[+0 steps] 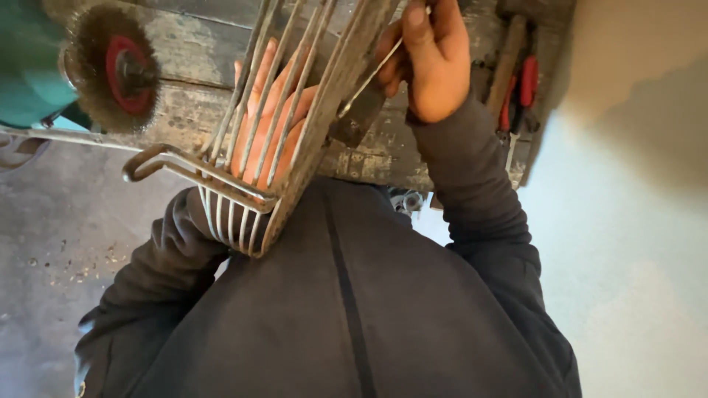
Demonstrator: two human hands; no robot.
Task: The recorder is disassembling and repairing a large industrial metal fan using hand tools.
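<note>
A metal wire rack point(325, 110) of parallel bars, with curved ends and a bent hook at its lower left, is held tilted in front of my chest. My left hand point(276, 121) lies flat behind the bars with its fingers stretched along them, holding the rack up. At the top, my right hand point(435, 63) pinches a thin metal rod point(369, 77) against the rack's thick side bar. Both my arms are in dark sleeves.
A round wire brush wheel point(118, 70) with a red hub sits on a green grinder point(29, 59) at the upper left. A worn wooden bench point(195, 40) runs behind the rack. Red-handled pliers point(528, 81) and a wooden tool handle point(507, 63) lie at its right end. Grey concrete floor point(59, 243) is at the left.
</note>
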